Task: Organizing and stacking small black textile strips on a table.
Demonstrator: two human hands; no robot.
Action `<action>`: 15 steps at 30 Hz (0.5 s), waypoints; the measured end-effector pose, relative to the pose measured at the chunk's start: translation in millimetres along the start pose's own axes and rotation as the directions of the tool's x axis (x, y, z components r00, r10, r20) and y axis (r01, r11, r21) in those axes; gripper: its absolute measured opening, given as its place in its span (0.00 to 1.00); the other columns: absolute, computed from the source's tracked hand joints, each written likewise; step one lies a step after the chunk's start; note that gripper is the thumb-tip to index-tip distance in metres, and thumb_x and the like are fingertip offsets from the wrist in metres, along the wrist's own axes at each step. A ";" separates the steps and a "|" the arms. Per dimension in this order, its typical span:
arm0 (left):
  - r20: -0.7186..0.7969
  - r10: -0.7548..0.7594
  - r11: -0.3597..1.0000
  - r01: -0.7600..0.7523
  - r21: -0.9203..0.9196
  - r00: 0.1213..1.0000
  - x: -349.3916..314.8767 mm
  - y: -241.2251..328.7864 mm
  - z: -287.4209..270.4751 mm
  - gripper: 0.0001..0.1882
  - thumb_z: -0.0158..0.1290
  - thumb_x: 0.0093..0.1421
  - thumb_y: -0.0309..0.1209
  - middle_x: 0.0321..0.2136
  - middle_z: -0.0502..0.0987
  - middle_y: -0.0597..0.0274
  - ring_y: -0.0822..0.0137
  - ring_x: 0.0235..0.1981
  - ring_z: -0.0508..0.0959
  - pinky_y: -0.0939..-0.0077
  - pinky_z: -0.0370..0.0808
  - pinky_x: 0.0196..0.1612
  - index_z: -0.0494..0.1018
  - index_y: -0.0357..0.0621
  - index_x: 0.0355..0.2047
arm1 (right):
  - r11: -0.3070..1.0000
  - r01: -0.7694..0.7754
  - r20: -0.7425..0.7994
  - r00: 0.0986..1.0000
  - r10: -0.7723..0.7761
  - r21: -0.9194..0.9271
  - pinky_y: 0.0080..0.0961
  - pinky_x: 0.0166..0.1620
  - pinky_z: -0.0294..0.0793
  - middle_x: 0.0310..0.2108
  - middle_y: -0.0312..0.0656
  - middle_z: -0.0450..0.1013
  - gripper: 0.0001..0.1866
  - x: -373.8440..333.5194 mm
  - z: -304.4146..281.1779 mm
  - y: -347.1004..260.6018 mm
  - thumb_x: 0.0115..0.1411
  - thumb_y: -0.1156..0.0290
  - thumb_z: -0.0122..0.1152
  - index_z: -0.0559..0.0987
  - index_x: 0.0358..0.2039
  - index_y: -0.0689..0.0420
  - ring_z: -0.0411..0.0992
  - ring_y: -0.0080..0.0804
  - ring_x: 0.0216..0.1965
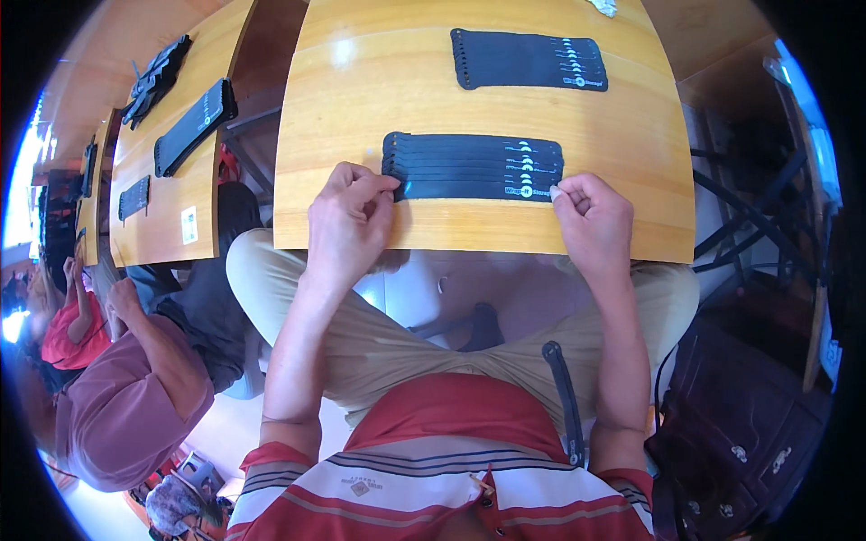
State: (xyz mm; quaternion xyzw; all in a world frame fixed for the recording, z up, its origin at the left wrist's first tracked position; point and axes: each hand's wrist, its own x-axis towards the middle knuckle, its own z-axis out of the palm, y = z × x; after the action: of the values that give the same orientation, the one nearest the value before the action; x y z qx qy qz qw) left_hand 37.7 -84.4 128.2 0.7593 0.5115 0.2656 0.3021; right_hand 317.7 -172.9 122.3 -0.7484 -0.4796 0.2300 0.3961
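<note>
A row of black straps (460, 162) lies side by side on the wooden table in front of me, with small holes at the left ends and white-green print near the right ends. My left hand (350, 221) pinches the left end of the nearest strap, thumb and forefinger together. At the opposite end of that strap, my right hand (595, 216) is closed, its thumb and fingertip on the tip. Farther back lies a second row of black straps (519, 61), which neither hand touches. One loose black strap (565, 401) rests across my lap near my right forearm.
The wooden table (361, 99) has its front edge just below my hands. A white scrap (604, 6) lies at the far edge. To the left, another table (185, 185) carries more black strap bundles, and a person in a mauve shirt (126, 406) sits beside it. Dark cabinet (740, 424) at lower right.
</note>
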 end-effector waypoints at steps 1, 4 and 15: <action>-0.013 0.076 0.992 -0.074 0.099 0.997 -2.0 3.5 0.7 0.05 0.59 0.59 0.19 0.35 0.75 0.60 0.73 0.26 0.77 0.77 0.74 0.30 0.81 0.37 0.36 | 1.000 0.004 -0.005 1.000 -0.004 0.000 0.28 0.29 0.72 0.22 0.43 0.75 0.04 0.0 0.6 0.6 0.57 0.77 0.66 0.79 0.29 0.63 0.73 0.30 0.21; 0.015 0.258 0.878 -0.241 0.414 0.966 -4.8 19.1 -4.2 0.09 0.58 0.55 0.18 0.39 0.76 0.57 0.62 0.36 0.80 0.67 0.78 0.37 0.81 0.39 0.37 | 0.999 0.018 -0.008 1.000 -0.019 -0.029 0.30 0.30 0.73 0.22 0.45 0.75 0.03 -0.1 0.6 0.3 0.57 0.77 0.66 0.79 0.29 0.63 0.74 0.33 0.22; 0.174 0.445 0.677 -0.457 0.576 0.878 -18.0 35.7 9.6 0.24 0.53 0.61 0.31 0.61 0.71 0.50 0.49 0.65 0.68 0.54 0.65 0.67 0.73 0.35 0.56 | 0.795 0.447 -0.050 0.859 -0.509 -0.410 0.41 0.46 0.77 0.46 0.45 0.78 0.09 -25.4 1.9 -27.6 0.59 0.71 0.66 0.82 0.40 0.58 0.77 0.45 0.46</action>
State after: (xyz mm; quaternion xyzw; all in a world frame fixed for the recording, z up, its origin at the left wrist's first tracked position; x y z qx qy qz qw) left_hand 60.5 -113.6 146.1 0.9198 0.3627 0.1479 -0.0248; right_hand 290.5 -188.8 142.7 -0.6808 -0.6561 -0.0365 0.3237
